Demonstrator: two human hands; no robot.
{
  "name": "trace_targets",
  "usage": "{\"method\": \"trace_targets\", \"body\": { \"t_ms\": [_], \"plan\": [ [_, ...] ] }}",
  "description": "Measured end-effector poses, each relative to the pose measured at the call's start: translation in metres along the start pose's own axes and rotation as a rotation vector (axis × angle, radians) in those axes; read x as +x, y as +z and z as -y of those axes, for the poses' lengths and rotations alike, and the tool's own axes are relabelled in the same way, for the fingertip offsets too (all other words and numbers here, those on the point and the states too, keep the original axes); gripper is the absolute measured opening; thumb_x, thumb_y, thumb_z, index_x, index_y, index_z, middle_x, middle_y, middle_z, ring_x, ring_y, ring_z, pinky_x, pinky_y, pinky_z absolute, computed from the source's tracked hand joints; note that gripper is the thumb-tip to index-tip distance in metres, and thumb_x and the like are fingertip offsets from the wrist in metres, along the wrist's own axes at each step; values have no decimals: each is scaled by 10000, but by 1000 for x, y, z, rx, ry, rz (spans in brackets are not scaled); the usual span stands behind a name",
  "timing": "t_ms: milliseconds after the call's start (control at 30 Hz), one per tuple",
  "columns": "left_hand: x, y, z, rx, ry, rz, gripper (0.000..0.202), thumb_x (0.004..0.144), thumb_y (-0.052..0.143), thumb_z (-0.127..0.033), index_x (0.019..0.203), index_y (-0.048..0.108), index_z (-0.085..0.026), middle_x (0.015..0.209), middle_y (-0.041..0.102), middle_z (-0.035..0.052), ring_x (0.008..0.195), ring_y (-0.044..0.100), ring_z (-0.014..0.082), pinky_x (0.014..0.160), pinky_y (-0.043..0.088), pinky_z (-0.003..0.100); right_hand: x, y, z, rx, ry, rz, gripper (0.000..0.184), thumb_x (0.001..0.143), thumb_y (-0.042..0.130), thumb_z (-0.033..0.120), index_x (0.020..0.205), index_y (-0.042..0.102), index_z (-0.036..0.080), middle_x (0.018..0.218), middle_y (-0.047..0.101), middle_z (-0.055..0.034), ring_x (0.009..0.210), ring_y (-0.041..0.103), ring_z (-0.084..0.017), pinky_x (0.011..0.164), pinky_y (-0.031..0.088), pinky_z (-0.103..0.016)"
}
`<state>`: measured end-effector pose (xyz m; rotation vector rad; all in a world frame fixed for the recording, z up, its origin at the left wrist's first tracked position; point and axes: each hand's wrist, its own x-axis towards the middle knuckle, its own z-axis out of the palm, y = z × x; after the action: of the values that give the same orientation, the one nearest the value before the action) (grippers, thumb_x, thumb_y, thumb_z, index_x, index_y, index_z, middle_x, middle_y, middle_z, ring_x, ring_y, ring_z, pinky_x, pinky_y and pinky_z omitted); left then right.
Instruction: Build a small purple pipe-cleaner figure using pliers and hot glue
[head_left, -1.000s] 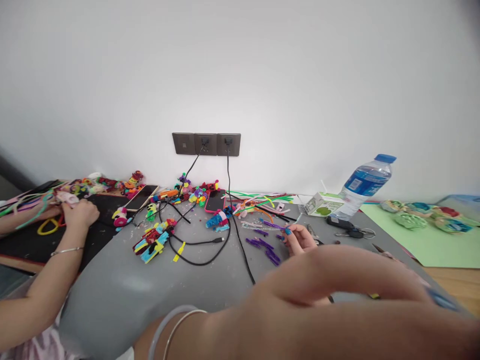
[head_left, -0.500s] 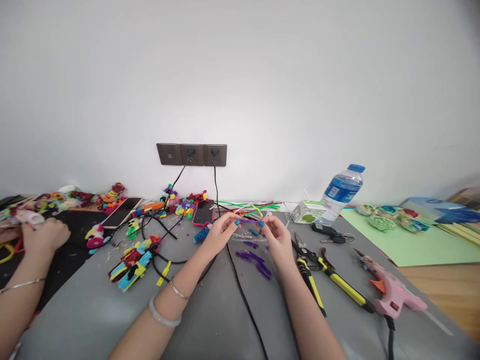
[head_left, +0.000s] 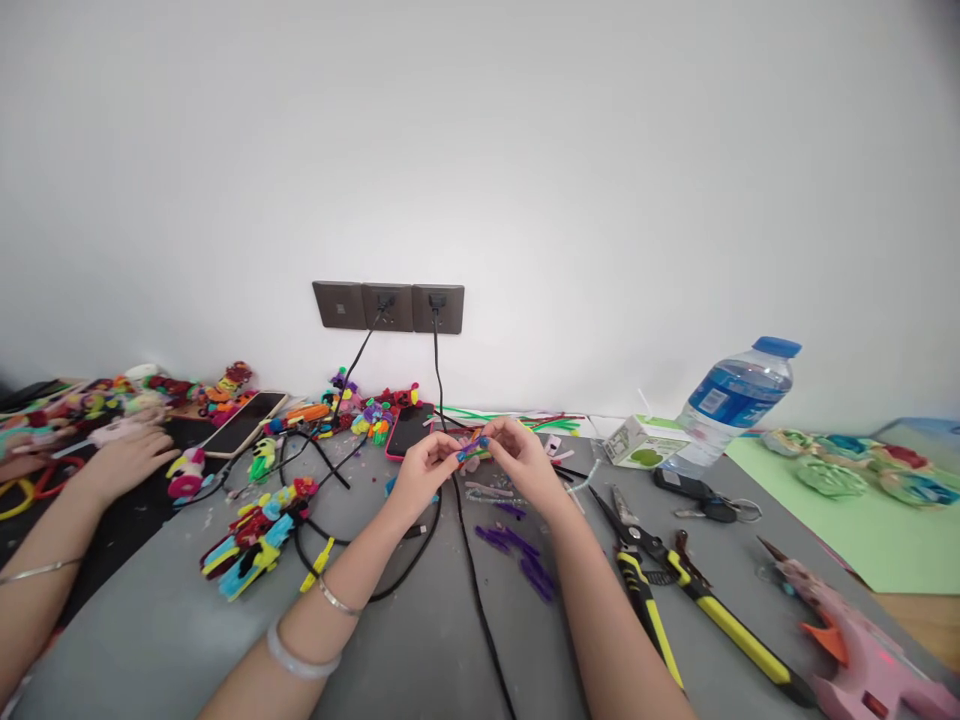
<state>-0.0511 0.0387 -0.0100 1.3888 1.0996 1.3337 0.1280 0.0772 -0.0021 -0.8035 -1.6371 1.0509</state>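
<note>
My left hand [head_left: 421,474] and my right hand [head_left: 523,458] meet above the grey table [head_left: 420,650], fingertips pinched together on a short purple pipe cleaner piece [head_left: 474,447]. Both hands are closed on it. Several cut purple pipe cleaner pieces [head_left: 517,556] lie on the table just below my right wrist. A black cable [head_left: 471,580] runs between my forearms.
Yellow-handled cutters [head_left: 667,590] and a pink glue gun [head_left: 855,640] lie at the right. A water bottle [head_left: 731,400], a small carton [head_left: 643,440], keys [head_left: 705,497], two phones [head_left: 244,422] and colourful pipe-cleaner figures [head_left: 255,535] surround them. Another person's hand [head_left: 127,455] works at the left.
My left arm has swung back from across the view. Both hands have come together and lifted slightly, now pinching the purple piece closer together. The other person's hand has flattened out.
</note>
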Motion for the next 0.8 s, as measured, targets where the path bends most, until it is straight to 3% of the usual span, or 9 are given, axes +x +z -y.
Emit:
{"method": "trace_targets", "body": {
  "t_ms": [333,633,800],
  "plan": [
    [-5,6,5,51,26,33,172,741,717,-293,806,656,-146,775,650,30,722,587,138,683,484,243,-6,2,-8,28,10,-57,158,841,633,379,834,628,221,766,644,-21,682,578,-181,630,458,-299],
    [-11,0,0,110,66,-24,175,757,699,-316,811,669,-152,793,669,47,716,601,149,682,498,254,-2,10,-4,109,-20,-24,175,859,632,399,827,617,228,766,607,-7,646,542,-155,606,446,-280],
    [-11,3,0,127,92,6,174,771,673,-327,820,666,-161,810,677,56,746,614,163,702,505,266,-3,6,-4,136,-11,-25,230,835,662,455,829,615,229,770,640,-14,684,583,-170,634,473,-296]
  ]
}}
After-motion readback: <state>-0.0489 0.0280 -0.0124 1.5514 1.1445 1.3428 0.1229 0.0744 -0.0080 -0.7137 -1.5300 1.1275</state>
